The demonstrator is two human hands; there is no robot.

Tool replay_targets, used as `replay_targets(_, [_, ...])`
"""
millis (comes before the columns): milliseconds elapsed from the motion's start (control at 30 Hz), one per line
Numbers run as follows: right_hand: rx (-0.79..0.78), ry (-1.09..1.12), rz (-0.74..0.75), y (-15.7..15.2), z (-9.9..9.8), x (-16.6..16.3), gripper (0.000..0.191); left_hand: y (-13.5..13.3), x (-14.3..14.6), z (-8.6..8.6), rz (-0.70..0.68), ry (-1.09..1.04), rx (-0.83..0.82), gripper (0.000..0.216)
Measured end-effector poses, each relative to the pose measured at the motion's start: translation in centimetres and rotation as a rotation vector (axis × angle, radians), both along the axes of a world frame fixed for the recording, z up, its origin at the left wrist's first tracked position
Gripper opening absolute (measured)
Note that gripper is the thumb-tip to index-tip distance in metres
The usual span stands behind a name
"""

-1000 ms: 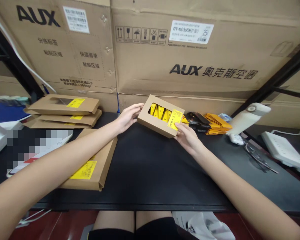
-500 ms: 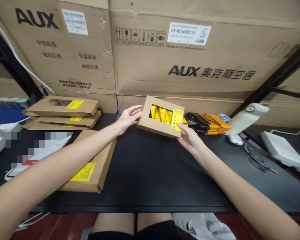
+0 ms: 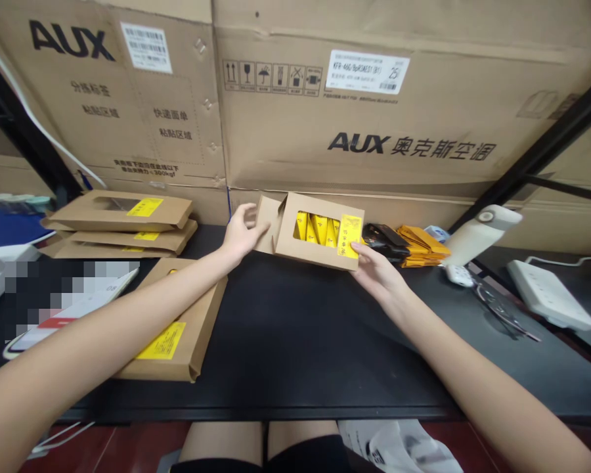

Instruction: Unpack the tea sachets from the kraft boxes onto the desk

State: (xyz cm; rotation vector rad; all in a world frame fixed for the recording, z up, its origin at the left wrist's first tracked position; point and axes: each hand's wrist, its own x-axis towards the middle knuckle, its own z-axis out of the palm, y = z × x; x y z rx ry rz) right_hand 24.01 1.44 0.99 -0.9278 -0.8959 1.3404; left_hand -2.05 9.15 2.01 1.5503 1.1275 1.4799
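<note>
A brown cardboard box with a clear window is held up over the black table, tilted a little. Yellow packets show through the window, and a yellow label sits at its right end. My right hand grips that right end, thumb on the label. At the left end a flap stands out from the box. My left hand has its fingers closed around the flap's outer edge. Part of the left fingers is hidden behind the flap.
Flat window boxes are stacked at the back left; another box lies nearer, under my left forearm. Black and orange packets, a white bottle, glasses and a power strip are on the right. Large AUX cartons stand behind.
The flap at the box's left end has swung open to the left, with my left hand moving left along with it. My right hand keeps its hold on the box.
</note>
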Motion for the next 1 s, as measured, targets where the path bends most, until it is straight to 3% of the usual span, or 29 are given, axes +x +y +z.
replay_targets(100, [0.031, -0.014, 0.001, -0.3, -0.5, -0.7, 0.035, -0.7, -0.1, 0.1, 0.241, 0.33, 0.322, 0.05])
replay_targets(167, [0.05, -0.033, -0.015, -0.4, -0.8, -1.1, 0.042, -1.2, -0.1, 0.4, 0.269, 0.485, 0.411, 0.032])
replay_targets(233, [0.059, -0.065, -0.04, -0.5, -1.1, -1.4, 0.05, -1.6, 0.0, 0.6, 0.212, 0.541, 0.418, 0.016])
replay_targets(467, [0.129, -0.294, -0.083, 0.4, -2.8, -0.9, 0.061, -1.0, 0.4, 0.1, 0.012, 0.288, 0.119, 0.007])
replay_targets(633, [0.182, -0.461, -0.095, 0.8, -3.6, -0.5, 0.061, -0.5, 0.6, -0.7, -0.136, 0.248, 0.001, 0.021])
replay_targets(800, [0.221, -0.735, -0.239, 0.8, -3.6, -0.3, 0.059, -0.4, 0.6, -0.8, -0.276, 0.155, -0.211, 0.045])
replay_targets(1000, [0.209, -0.586, -0.348, 1.1, -3.9, -0.9, 0.065, -0.7, 0.7, 0.1, -0.3, 0.017, -0.38, 0.048])
